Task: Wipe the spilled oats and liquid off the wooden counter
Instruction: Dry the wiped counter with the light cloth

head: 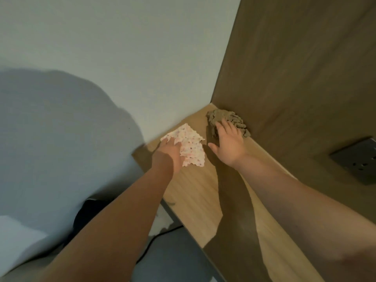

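Note:
A pale wooden counter (193,192) runs into a corner between a white wall and a brown wood panel. My left hand (169,154) presses flat on a white cloth with small pink dots (192,146) near the counter's left edge. My right hand (228,139) lies with straight fingers on a crumpled, shadowed cloth (234,118) bunched in the far corner against the brown panel. No oats or liquid can be made out on the lit wood. The arms cast dark shadows across the counter.
A grey wall socket (356,161) sits on the brown panel (305,78) at the right. Left of the counter's edge the floor (173,257) lies below, with a dark object (89,212) and a black cable (162,231) on it.

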